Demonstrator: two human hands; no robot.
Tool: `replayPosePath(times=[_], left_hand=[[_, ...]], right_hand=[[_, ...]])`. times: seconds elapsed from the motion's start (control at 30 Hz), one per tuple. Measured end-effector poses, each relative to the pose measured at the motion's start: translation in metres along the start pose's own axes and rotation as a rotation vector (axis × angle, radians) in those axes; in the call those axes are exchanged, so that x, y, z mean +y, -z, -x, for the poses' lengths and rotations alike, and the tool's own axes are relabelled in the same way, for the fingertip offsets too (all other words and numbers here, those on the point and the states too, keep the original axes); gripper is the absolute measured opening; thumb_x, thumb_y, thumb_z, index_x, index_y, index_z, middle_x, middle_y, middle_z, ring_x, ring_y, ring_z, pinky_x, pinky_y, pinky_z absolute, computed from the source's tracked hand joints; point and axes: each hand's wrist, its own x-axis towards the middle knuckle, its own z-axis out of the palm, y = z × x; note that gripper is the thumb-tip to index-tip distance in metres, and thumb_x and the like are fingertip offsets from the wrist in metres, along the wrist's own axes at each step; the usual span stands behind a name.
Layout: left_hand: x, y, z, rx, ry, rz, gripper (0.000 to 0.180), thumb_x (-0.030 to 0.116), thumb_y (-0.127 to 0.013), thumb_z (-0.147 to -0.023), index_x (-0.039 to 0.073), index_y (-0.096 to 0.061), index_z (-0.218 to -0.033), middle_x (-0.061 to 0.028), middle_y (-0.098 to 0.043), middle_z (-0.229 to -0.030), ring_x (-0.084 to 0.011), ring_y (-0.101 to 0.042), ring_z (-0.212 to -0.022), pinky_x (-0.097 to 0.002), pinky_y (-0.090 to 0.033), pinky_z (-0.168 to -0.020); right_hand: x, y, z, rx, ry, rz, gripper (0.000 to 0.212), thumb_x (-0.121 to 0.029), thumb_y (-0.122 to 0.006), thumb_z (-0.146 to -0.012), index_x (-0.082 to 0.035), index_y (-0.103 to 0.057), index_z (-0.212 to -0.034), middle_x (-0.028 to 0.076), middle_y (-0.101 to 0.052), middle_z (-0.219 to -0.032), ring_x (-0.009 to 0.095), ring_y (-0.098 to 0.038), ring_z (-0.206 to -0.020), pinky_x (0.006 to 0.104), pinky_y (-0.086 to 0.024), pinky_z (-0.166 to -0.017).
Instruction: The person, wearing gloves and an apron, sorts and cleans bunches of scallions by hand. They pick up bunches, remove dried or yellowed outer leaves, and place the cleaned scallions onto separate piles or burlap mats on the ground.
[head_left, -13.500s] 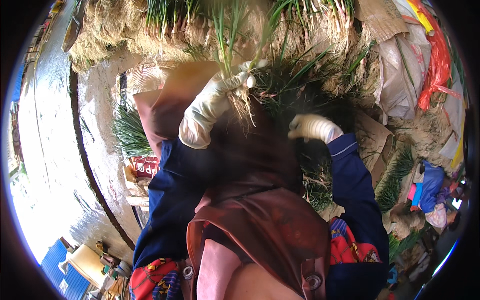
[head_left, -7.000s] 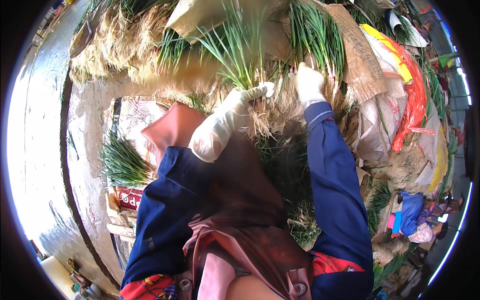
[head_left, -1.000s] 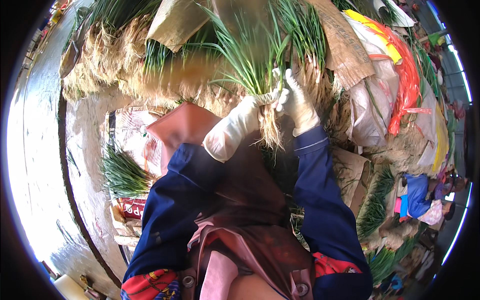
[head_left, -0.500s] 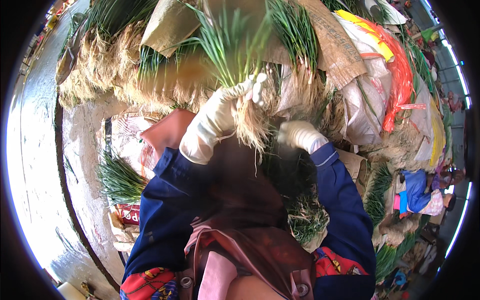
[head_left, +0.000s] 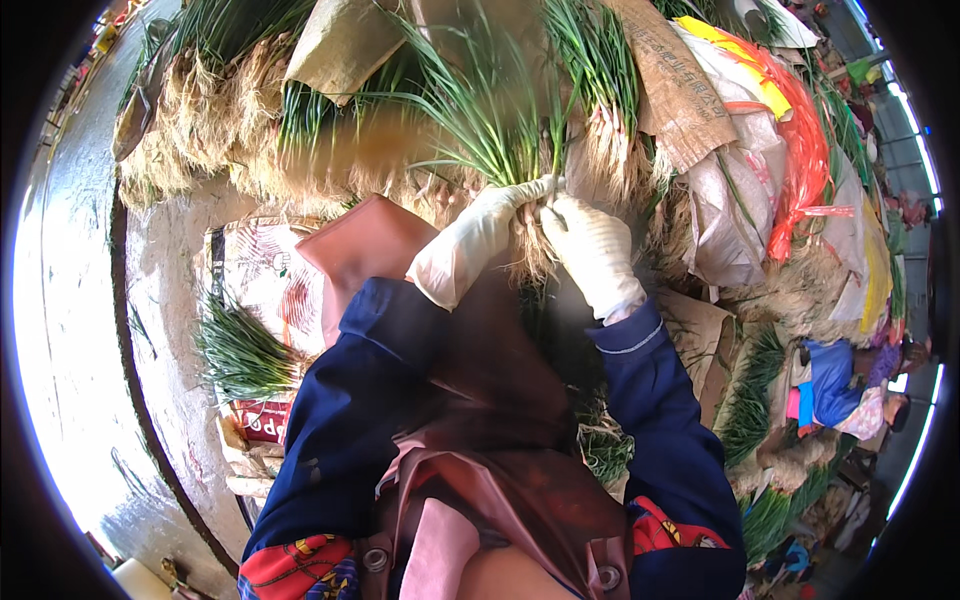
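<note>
In front of me, my left hand (head_left: 470, 235), in a white glove, is closed round the stems of a bunch of green onions (head_left: 490, 125). The green leaves fan upward and away, and the pale roots hang below the fist. My right hand (head_left: 592, 250), also gloved, has its fingers pinched at the bunch's right side, close against the left hand's fingertips. Its thumb and fingertips are partly hidden there. Beyond my hands lies another bunch of green onions (head_left: 605, 110), roots toward me.
Heaped onions with tangled roots (head_left: 200, 110) lie at the far left. A small bunch (head_left: 240, 350) rests on a printed sack (head_left: 255, 260). Brown sacking (head_left: 675, 90), a white sack (head_left: 735, 220) and orange-red plastic strips (head_left: 800, 150) lie at right. A person in blue (head_left: 835, 380) is farther right.
My right hand has moved up and left to the bunch and closed on it. My left hand has shifted slightly right and down with the bunch, whose leaves now spread wider.
</note>
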Motion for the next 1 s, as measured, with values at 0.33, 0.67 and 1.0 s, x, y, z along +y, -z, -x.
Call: replayPosePath(times=[0.33, 0.67, 1.0], left_hand=[[0.003, -0.005, 0.009, -0.073, -0.053, -0.053, 0.017, 0.008, -0.067, -0.078, -0.001, -0.067, -0.092, -0.0015, -0.063, -0.068, -0.0054, -0.045, -0.048, -0.0194, -0.034, -0.042], [0.043, -0.016, 0.051, -0.423, 0.012, 0.425, 0.029, 0.013, -0.059, -0.085, -0.002, -0.057, -0.110, -0.0019, -0.063, -0.078, -0.0137, -0.058, -0.068, -0.0282, -0.051, -0.063], [0.024, -0.022, 0.023, -0.033, -0.089, 0.269, 0.013, 0.013, -0.068, -0.079, 0.005, -0.061, -0.087, -0.0009, -0.060, -0.068, -0.0113, -0.054, -0.057, -0.0263, -0.048, -0.055]], right_hand=[[0.037, -0.013, -0.060, -0.282, -0.504, -1.428, 0.028, -0.032, -0.065, -0.082, -0.005, -0.059, -0.089, 0.003, -0.062, -0.073, 0.009, -0.058, -0.057, 0.0235, -0.049, -0.051], [0.081, -0.036, -0.048, -0.501, -0.667, -0.856, 0.034, -0.035, -0.051, -0.090, -0.002, -0.059, -0.088, 0.006, -0.064, -0.077, 0.014, -0.055, -0.053, 0.0259, -0.046, -0.051], [0.106, -0.018, -0.099, 0.191, -0.076, 0.701, 0.025, -0.038, -0.051, -0.086, -0.017, -0.057, -0.075, 0.002, -0.056, -0.055, 0.019, -0.058, -0.048, 0.0325, -0.045, -0.043]])
